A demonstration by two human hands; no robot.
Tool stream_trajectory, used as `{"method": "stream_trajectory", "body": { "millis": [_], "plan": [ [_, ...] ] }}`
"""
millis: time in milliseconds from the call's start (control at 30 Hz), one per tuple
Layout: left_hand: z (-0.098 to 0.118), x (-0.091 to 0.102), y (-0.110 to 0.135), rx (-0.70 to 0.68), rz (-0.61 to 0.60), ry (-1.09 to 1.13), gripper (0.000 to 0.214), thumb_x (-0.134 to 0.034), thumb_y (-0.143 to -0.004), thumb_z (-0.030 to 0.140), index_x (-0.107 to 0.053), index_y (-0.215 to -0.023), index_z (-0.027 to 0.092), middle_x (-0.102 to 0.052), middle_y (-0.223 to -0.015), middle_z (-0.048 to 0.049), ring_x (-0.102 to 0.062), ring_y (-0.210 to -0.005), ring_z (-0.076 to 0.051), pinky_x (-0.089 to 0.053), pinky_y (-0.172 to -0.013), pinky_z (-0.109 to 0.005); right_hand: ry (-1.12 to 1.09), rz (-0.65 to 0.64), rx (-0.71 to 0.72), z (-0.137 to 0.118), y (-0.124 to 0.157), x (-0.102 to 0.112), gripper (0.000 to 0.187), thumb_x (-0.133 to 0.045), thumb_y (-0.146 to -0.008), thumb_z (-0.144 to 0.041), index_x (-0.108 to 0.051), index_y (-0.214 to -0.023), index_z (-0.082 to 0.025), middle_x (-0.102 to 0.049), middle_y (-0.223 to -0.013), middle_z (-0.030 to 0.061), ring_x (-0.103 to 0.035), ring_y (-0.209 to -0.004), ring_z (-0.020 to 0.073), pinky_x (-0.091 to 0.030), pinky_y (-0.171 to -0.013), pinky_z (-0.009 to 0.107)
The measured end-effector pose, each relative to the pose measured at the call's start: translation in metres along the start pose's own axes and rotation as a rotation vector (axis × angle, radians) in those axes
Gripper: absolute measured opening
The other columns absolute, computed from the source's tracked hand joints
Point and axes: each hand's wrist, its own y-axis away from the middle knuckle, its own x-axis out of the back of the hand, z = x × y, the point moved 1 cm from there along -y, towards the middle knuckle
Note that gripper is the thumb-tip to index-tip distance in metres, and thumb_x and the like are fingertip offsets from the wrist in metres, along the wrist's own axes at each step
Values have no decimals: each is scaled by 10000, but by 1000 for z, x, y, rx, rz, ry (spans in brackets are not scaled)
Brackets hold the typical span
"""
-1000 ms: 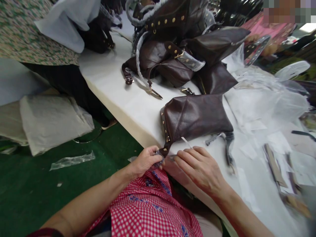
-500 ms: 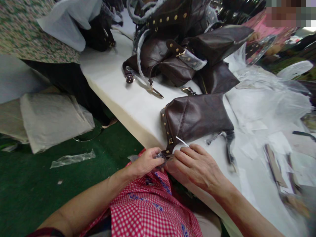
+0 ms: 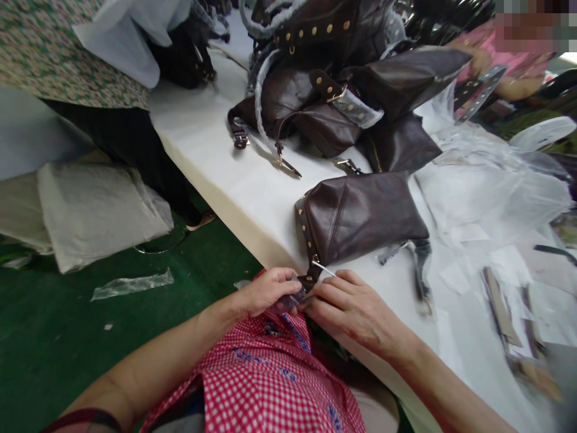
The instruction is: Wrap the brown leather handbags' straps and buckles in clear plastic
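A dark brown leather bag (image 3: 369,213) lies on its side at the near edge of the white table, its studded edge facing me. From its near corner a studded strap (image 3: 308,280) reaches down to my hands. My left hand (image 3: 270,291) is closed around the strap's end, which looks wrapped in clear plastic. Close beside it, my right hand (image 3: 351,304) is closed with its fingertips at the same strap. A thin white stick (image 3: 323,268) pokes out from between the right fingers toward the bag's corner. What lies under those fingers is partly hidden.
Several brown leather bags (image 3: 351,108) are heaped farther back on the white table (image 3: 252,198). Clear plastic wrapping (image 3: 496,186) spreads on the right, with strap pieces (image 3: 500,307) nearer me. A person in a floral top (image 3: 76,60) stands at left; another in pink (image 3: 478,48) is at right.
My right hand has shifted slightly down and left toward the left hand. The white stick's tip has moved down to the bag's corner. The bag stays in place.
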Motion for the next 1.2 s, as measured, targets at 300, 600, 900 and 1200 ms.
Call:
{"method": "stream_trajectory", "body": {
  "millis": [300,600,900,1200],
  "plan": [
    [13,-2,1,44,-14,-39,216,-626,-674,322,-534,-773,154,-664,-611,-30,-599,-460,-107,-368,-405,-154,199,145,-8,3,2,22,252,-410,-962,-107,-604,-816,-176,-651,-808,41,-538,-759,155,-339,-743,330],
    [13,-2,2,51,-30,-43,212,-631,-676,309,-548,-780,144,-673,-631,-38,-610,-480,-112,-443,-460,-189,233,109,58,8,-6,24,290,-361,-976,-122,-591,-813,-188,-654,-792,31,-541,-728,147,-342,-721,330],
    [16,-3,2,76,-30,-48,168,-606,-714,286,-536,-772,145,-670,-624,-30,-603,-471,-103,-399,-430,-167,193,117,36,12,-7,21,283,-372,-981,-144,-579,-794,-189,-655,-798,35,-544,-737,146,-348,-716,325],
    [15,-3,2,83,-35,-11,222,-664,-683,317,-548,-775,151,-658,-596,-7,-590,-454,-94,-438,-447,-180,206,34,76,13,-12,20,297,-346,-979,-134,-583,-811,-197,-638,-792,30,-509,-700,147,-339,-711,327]
  ]
}}
